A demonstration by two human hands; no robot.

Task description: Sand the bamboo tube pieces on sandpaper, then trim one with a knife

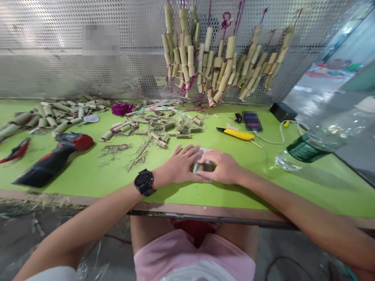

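My left hand point(183, 166), a black watch point(143, 182) on its wrist, lies with fingers stretched out over a small whitish sheet point(195, 168) on the green tabletop. Opposite it, my right hand point(221, 167) has thumb and fingers curled around a short bamboo piece point(200, 167), which rests on that sheet. Much of the sheet and part of the piece are hidden under the hands. Beyond the fingers lie loose bamboo pieces point(183, 136) among shavings. A yellow utility knife point(238, 134) is behind my right hand.
A cordless drill point(55, 158) and red-handled pliers point(16, 150) lie at left, near a bamboo heap point(47, 111) and purple cord point(123, 109). At right stand a water bottle point(307, 148) and a black box point(283, 112). Strung bamboo point(228, 70) hangs on the perforated panel point(131, 74).
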